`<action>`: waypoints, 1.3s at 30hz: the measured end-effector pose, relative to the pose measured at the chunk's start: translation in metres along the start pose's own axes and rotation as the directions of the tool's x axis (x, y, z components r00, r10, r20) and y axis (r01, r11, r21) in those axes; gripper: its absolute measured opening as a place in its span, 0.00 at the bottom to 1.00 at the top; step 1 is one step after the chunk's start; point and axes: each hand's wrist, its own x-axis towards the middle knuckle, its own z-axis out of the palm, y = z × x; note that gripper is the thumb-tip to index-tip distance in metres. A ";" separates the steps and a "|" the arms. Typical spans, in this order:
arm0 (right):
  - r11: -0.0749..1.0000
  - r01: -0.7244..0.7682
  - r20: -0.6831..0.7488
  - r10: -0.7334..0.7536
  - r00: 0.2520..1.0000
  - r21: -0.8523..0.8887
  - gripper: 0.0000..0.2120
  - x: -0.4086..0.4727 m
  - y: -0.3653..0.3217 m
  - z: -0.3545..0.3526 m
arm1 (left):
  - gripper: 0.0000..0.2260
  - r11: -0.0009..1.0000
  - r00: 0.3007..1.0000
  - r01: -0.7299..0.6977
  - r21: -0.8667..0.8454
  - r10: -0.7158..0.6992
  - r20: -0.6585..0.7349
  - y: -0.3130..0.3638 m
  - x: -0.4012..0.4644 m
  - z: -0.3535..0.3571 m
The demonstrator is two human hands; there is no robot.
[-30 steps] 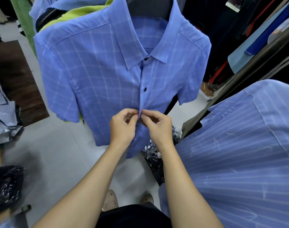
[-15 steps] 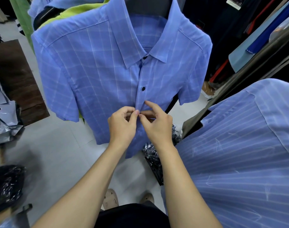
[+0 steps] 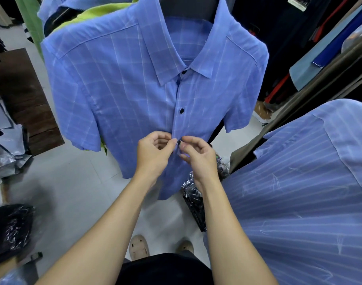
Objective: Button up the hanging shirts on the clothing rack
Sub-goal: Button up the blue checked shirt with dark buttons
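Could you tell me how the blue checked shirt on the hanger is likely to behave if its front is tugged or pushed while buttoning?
The blue checked shirt looks thin and floppy: its front creases where the left hand and right hand pinch it. It probably weighs little, so a push would likely swing it, since its hem hangs free. The small dark button may slip between fingertips.
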 end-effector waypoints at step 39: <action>0.937 0.030 -0.041 -0.048 0.998 -0.349 0.07 -0.004 0.064 -0.009 | 0.09 0.981 0.991 0.132 0.141 -0.128 -0.042 -0.063 -0.017 -0.006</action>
